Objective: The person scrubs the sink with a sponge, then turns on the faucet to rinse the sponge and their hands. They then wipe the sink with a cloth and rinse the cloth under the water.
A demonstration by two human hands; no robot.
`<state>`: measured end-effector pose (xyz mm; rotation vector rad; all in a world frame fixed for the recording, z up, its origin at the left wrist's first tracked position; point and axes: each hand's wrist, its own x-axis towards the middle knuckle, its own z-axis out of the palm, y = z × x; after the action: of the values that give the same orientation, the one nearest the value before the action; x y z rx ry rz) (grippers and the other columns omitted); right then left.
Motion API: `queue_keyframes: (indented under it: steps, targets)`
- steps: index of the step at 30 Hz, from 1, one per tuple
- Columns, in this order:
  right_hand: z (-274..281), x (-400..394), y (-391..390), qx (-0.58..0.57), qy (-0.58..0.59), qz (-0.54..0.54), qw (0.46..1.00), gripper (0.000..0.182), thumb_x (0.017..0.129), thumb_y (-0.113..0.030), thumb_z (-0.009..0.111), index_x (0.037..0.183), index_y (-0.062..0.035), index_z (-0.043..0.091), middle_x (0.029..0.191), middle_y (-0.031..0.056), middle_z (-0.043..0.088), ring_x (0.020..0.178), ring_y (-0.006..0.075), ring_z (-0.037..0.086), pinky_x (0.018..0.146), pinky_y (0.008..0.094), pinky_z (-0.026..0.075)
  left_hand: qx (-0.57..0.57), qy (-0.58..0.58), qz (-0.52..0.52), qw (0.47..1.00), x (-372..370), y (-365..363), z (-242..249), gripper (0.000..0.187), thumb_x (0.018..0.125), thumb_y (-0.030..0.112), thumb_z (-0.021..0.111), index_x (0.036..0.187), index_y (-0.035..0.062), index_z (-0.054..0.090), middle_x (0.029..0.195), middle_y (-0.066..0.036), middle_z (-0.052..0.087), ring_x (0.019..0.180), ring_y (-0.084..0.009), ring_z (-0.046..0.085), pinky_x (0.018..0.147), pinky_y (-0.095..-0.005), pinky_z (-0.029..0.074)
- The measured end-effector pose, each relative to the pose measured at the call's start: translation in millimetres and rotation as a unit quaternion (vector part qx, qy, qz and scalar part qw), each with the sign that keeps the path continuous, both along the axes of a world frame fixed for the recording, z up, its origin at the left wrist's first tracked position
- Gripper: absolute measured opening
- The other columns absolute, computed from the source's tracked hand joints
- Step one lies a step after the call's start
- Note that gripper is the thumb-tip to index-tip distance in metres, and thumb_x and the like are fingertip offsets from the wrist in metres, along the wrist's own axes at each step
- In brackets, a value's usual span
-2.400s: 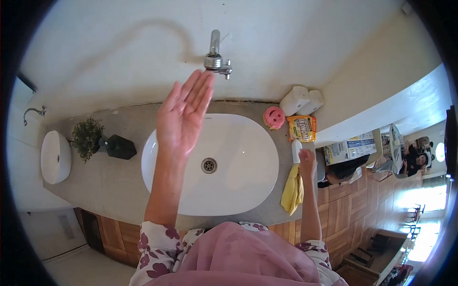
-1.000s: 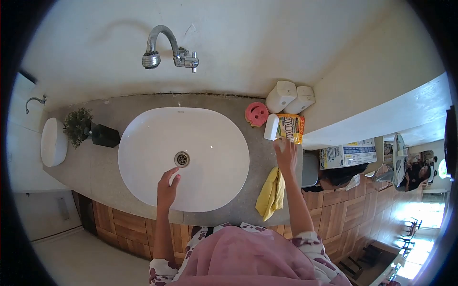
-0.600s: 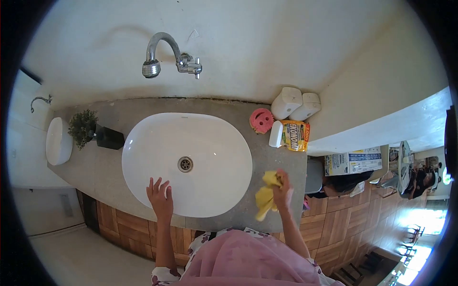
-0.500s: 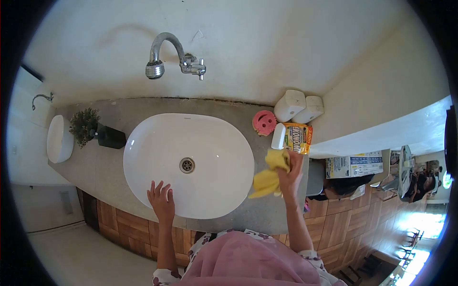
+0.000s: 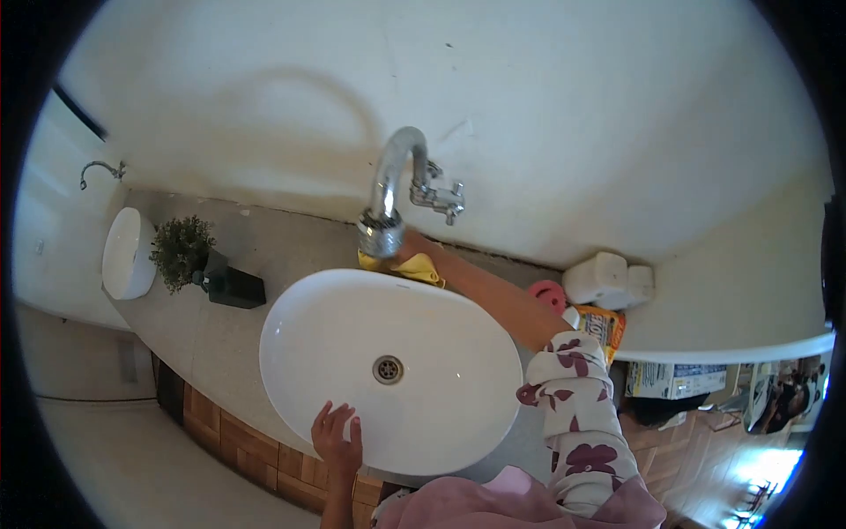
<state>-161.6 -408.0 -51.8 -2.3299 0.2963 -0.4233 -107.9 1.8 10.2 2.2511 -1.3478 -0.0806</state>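
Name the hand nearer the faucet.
Right. The right hand is on the yellow cloth, partly hidden behind the faucet; the left hand is farther away, by the near rim of the sink.

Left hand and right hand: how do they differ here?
The left hand is by the near edge of the sink, while the right hand is beyond its far edge. The left hand shows plainly; the right hand is partly hidden behind the tap. The left hand holds nothing visible, while the right hand is on the cloth. Both are bare.
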Motion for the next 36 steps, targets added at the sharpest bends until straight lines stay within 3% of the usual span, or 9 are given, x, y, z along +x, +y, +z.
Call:
queue_keyframes:
  steps: [3,6,7,8,10,19,24,27,36]
  targets:
    - [-55.0,14.8,-4.1,-0.224,0.064,0.092,0.968,0.042,0.086,-0.027,0.057,0.127,-0.0219,0.055,0.143,0.0045,0.039,0.132,0.0306,0.033,0.106,0.0442,0.032,0.019,0.022,-0.005,1.000,1.0,-0.6,2.3,0.015,0.081,0.013,0.064,0.095,0.0104,0.066,0.101,-0.006,0.066,0.113,-0.0306,0.053,0.094,-0.0421,0.039]
    - [-76.1,-4.6,7.1,-0.222,0.022,0.067,0.973,0.041,0.088,-0.037,0.052,0.127,-0.0256,0.055,0.144,0.0014,0.039,0.135,0.0317,0.030,0.105,0.0492,0.030,0.037,0.033,-0.004,0.999,2.9,-1.7,4.2,0.014,0.081,0.011,0.063,0.094,0.0095,0.065,0.101,-0.006,0.066,0.112,-0.0310,0.054,0.093,-0.0420,0.039]
    - [-74.7,-9.8,10.3,0.041,0.002,0.047,0.998,0.040,0.087,-0.036,0.054,0.126,-0.0271,0.056,0.145,-0.0008,0.039,0.135,0.0313,0.030,0.105,0.0490,0.030,0.053,0.046,-0.005,0.997,-2.1,-0.3,5.5,0.014,0.081,0.011,0.063,0.094,0.0095,0.065,0.101,-0.006,0.066,0.112,-0.0310,0.054,0.093,-0.0420,0.039]
    - [-70.5,-12.2,7.4,-0.026,0.104,0.074,0.991,0.039,0.086,-0.036,0.054,0.124,-0.0260,0.058,0.144,-0.0001,0.040,0.135,0.0313,0.031,0.105,0.0480,0.031,0.046,0.049,-0.005,0.998,-2.1,-3.4,6.5,0.013,0.081,0.011,0.063,0.094,0.0088,0.065,0.100,-0.007,0.066,0.111,-0.0314,0.054,0.093,-0.0423,0.040]
    - [-82.6,-56.5,17.1,-0.130,0.003,0.098,0.987,0.039,0.085,-0.035,0.054,0.122,-0.0236,0.059,0.143,0.0003,0.042,0.133,0.0319,0.034,0.103,0.0461,0.034,0.053,0.059,-0.019,0.997,-0.8,-1.4,6.1,0.013,0.081,0.010,0.062,0.094,0.0081,0.065,0.100,-0.007,0.066,0.111,-0.0317,0.055,0.093,-0.0426,0.040]
    - [-50.3,-162.4,57.5,-0.133,0.017,-0.005,0.991,0.044,0.086,-0.031,0.054,0.128,-0.0183,0.053,0.145,0.0068,0.037,0.134,0.0336,0.032,0.107,0.0393,0.034,0.030,0.020,-0.025,0.999,-1.0,-6.0,8.2,0.011,0.085,0.013,0.061,0.092,0.0059,0.066,0.100,-0.008,0.067,0.109,-0.0326,0.056,0.091,-0.0423,0.043]
    - [-3.7,-201.3,106.9,0.011,0.045,-0.122,0.991,0.053,0.084,-0.029,0.052,0.134,-0.0132,0.046,0.145,0.0067,0.037,0.134,0.0315,0.033,0.109,0.0396,0.032,0.002,0.018,-0.023,1.000,-0.1,-2.0,0.8,0.011,0.085,0.014,0.061,0.092,0.0062,0.066,0.099,-0.007,0.067,0.108,-0.0309,0.057,0.091,-0.0416,0.044]
    - [-23.1,-217.1,123.5,-0.020,0.092,-0.167,0.981,0.056,0.086,-0.026,0.055,0.137,-0.0087,0.041,0.146,0.0176,0.031,0.135,0.0301,0.031,0.110,0.0386,0.031,0.000,0.008,-0.019,1.000,-2.5,-2.0,0.6,0.011,0.085,0.014,0.061,0.091,0.0065,0.066,0.099,-0.007,0.068,0.107,-0.0302,0.057,0.090,-0.0413,0.044]
    - [-25.7,-222.2,138.1,0.058,0.091,-0.258,0.960,0.055,0.086,-0.025,0.057,0.136,-0.0070,0.043,0.140,0.0176,0.040,0.125,0.0309,0.045,0.104,0.0378,0.038,-0.022,0.004,-0.005,1.000,-2.4,1.8,-6.0,0.011,0.086,0.016,0.062,0.091,0.0082,0.067,0.098,-0.007,0.068,0.106,-0.0296,0.058,0.089,-0.0401,0.046]
